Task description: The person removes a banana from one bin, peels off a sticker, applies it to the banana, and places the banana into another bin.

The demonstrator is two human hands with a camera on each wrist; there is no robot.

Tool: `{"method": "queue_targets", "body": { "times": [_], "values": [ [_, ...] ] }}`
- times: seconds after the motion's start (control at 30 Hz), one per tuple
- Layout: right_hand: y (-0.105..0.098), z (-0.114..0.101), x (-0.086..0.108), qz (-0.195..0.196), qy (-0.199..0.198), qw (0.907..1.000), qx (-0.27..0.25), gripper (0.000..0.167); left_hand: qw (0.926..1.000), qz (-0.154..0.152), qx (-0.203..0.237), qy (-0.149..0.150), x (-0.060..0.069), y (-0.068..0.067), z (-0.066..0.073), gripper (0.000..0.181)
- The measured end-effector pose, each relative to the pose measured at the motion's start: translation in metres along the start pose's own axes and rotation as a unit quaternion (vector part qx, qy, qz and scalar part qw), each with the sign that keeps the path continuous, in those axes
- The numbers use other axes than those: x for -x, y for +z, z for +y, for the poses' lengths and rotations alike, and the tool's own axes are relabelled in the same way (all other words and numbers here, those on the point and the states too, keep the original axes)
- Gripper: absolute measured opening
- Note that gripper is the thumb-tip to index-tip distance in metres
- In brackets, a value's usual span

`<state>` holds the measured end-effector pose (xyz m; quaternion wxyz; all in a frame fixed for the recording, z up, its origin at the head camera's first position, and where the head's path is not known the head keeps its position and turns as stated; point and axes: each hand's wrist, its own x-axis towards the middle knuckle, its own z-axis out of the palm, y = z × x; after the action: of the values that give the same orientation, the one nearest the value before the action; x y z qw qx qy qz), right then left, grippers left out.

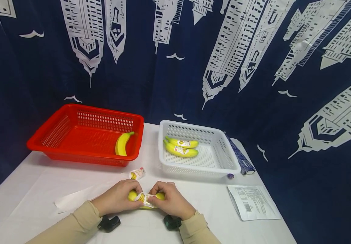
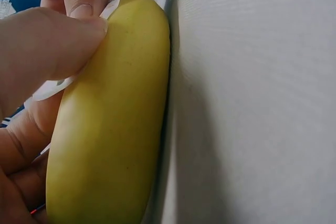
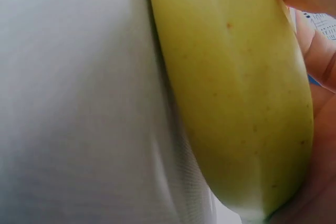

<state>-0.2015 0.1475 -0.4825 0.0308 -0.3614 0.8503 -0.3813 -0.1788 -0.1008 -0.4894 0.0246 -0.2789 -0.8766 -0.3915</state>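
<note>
On the table lies a yellow banana (image 1: 131,195), between both hands. A white label (image 1: 146,199) printed with bananas lies across its top, and an edge of it stands off the peel in the left wrist view. The left hand (image 1: 120,196) pinches the label at its left end, its lower fingers curled behind the banana (image 2: 113,114). From the other side the right hand (image 1: 172,200) holds the label's right end with thumb and fingers. Its palm lies close along the banana (image 3: 241,93) in the right wrist view. The fingertips behind the fruit are partly hidden.
A red basket (image 1: 86,157) at back left holds one unlabelled banana (image 1: 122,144). The white basket (image 1: 199,169) holds two labelled bananas (image 1: 181,150). Another banana label (image 1: 137,173) and a white strip (image 1: 71,200) lie nearby. At right are a white packet (image 1: 253,203) and dark blue package (image 1: 242,159).
</note>
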Motion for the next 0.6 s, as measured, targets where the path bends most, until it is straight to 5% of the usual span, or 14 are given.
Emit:
{"method": "queue_targets", "body": {
  "times": [0.6],
  "values": [
    [0.0016,-0.0082,-0.0018,0.006,-0.001,0.9992,-0.04,0.01,0.9998,0.002,0.013,-0.017,0.0,0.0011,0.0021,0.036]
  ]
}}
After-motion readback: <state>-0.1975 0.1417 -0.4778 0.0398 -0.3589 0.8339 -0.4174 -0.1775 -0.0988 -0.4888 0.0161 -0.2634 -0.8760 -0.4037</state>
